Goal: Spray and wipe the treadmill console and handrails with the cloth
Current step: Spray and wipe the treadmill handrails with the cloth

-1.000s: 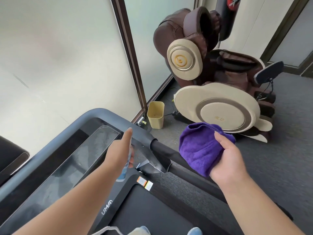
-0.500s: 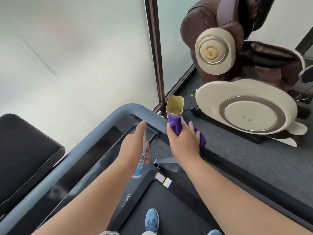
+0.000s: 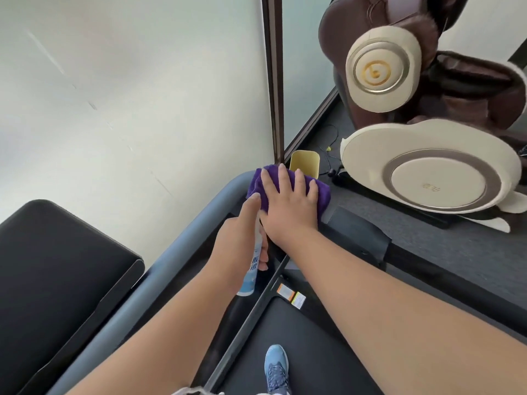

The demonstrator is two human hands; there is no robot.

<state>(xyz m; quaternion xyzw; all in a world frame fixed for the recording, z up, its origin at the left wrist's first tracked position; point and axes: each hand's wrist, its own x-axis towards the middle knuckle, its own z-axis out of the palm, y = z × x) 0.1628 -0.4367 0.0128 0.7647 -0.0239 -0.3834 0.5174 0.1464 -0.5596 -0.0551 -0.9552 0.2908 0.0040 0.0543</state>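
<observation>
My right hand (image 3: 288, 203) lies flat with spread fingers on the purple cloth (image 3: 323, 196), pressing it onto the top right corner of the treadmill's grey-blue console frame (image 3: 182, 252). My left hand (image 3: 239, 246) is just below it, shut on a small white and blue spray bottle (image 3: 251, 276), index finger stretched up toward the cloth. The bottle's nozzle is hidden by my fingers. The black right handrail (image 3: 359, 232) runs down to the right. The dark console panel is mostly covered by my arms.
A black padded bench (image 3: 57, 275) stands at the left. A brown and cream massage chair (image 3: 427, 166) fills the right. A small yellow bin (image 3: 304, 163) sits on the floor behind the console. The treadmill belt (image 3: 308, 346) and my blue shoe (image 3: 276, 366) are below.
My right hand went from holding the cloth in the air to laying it on the console corner, then flattened and spread over it. My left hand with the bottle stayed close by.
</observation>
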